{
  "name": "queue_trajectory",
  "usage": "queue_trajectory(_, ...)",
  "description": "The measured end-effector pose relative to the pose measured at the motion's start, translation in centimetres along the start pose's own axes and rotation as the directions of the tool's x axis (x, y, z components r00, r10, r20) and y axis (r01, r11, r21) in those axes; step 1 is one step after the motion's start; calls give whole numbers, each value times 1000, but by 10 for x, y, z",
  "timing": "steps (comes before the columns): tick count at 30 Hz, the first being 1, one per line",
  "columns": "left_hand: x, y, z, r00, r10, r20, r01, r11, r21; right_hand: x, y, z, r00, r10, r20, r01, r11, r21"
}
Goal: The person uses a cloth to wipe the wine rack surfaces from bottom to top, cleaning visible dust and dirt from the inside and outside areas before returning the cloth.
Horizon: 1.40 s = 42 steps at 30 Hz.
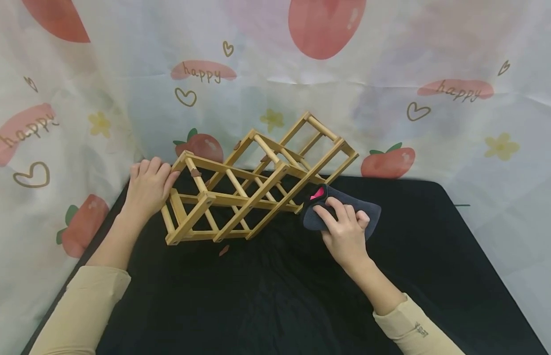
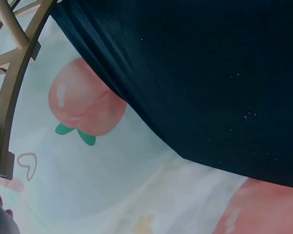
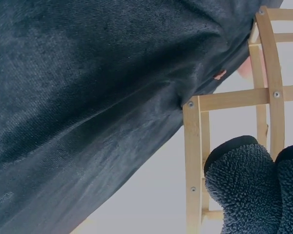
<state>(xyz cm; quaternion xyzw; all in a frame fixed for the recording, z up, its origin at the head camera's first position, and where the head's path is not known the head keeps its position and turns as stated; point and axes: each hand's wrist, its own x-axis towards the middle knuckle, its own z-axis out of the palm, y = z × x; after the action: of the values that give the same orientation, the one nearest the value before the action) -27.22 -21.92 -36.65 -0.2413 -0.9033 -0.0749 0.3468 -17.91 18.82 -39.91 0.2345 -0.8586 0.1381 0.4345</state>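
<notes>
Wooden rack [image 1: 253, 202] in left grip [image 1: 148, 187], cloth [image 1: 362, 203] in right grip [image 1: 348, 239]; head view adds pink lining [image 1: 318, 193].

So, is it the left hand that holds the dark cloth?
No, the right hand holds the dark cloth, while the left hand is at one end of the wooden rack.

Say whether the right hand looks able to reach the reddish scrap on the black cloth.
Probably yes: the scrap lies uncovered on the black cloth, with nothing visible between it and the right hand, though that hand grips a dark towel.
</notes>
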Motion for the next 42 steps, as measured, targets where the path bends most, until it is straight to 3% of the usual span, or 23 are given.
queue_trajectory(8, -3, 5, 0, 997, -14, -82, 21, 996, 82, 3, 0, -2, 1000, 0, -13, 0, 1000, -7)
queue_trajectory(18, -8, 22, -3, 990, -35, -134, 42, 998, 48, 7, 5, -10, 997, 24, -76, -25, 1000, -16)
queue_trajectory(26, -14, 38, -8, 990, -109, -90, 111, 994, 21, 10, 8, -16, 993, 43, -112, -46, 999, -24)
queue_trajectory(34, -17, 53, -12, 980, -114, -165, 115, 993, -2, 11, 9, -17, 991, 44, -128, -48, 998, -30)
queue_trajectory(42, -22, 76, -16, 979, -136, -151, 135, 991, -18, 15, 9, -19, 987, 55, -153, -57, 998, -12)
